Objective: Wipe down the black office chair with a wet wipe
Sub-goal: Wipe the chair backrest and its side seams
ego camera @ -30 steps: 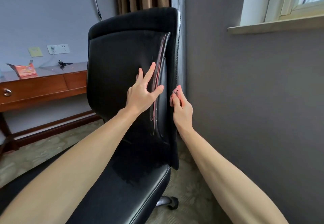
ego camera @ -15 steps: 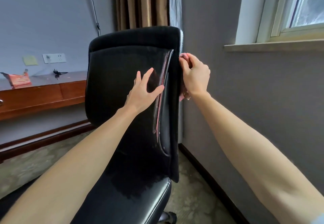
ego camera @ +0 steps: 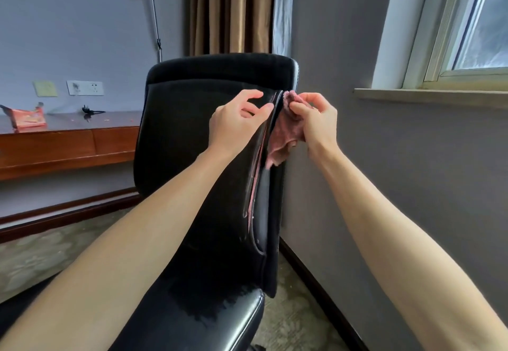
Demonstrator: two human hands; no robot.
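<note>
Dead centre: the black office chair [ego camera: 192, 158], backrest upright and facing the camera, seat [ego camera: 220, 320] running down to 6 o'clock. Stands just beside the grey wall [ego camera: 343, 158] at 3 o'clock, leaving only a narrow slot down that flank, which probably explains working from the front.

At 1 o'clock from centre, bunched and pinched in the right hand [ego camera: 316, 123]: the wet wipe [ego camera: 280, 136], pink, held against the top of the long seam [ego camera: 257, 185] where the front pad meets the side bolster, its tail hanging down alongside. Bunched that way, most likely, to push a fold into the groove instead of skating over it.

Just beside it, at 12 o'clock, the left hand [ego camera: 233, 123], lying on the front pad with fingers loosely curled and tips at the pad's edge. Looks meant to draw the pad aside and open the groove for the wipe. Cannot tell whether pinching that edge or merely touching it.

Down the seam toward 6 o'clock, a pinkish line: probably the stretch left to wipe.

Further out, at 9 o'clock, a wooden surface [ego camera: 68, 144] carrying a red packet [ego camera: 27, 119] and a black plug [ego camera: 92, 110], below a wall socket [ego camera: 85, 88]. At 12 o'clock, a curtain [ego camera: 233, 9]. At 2 o'clock, a window [ego camera: 478, 20] above its sill [ego camera: 428, 97].
</note>
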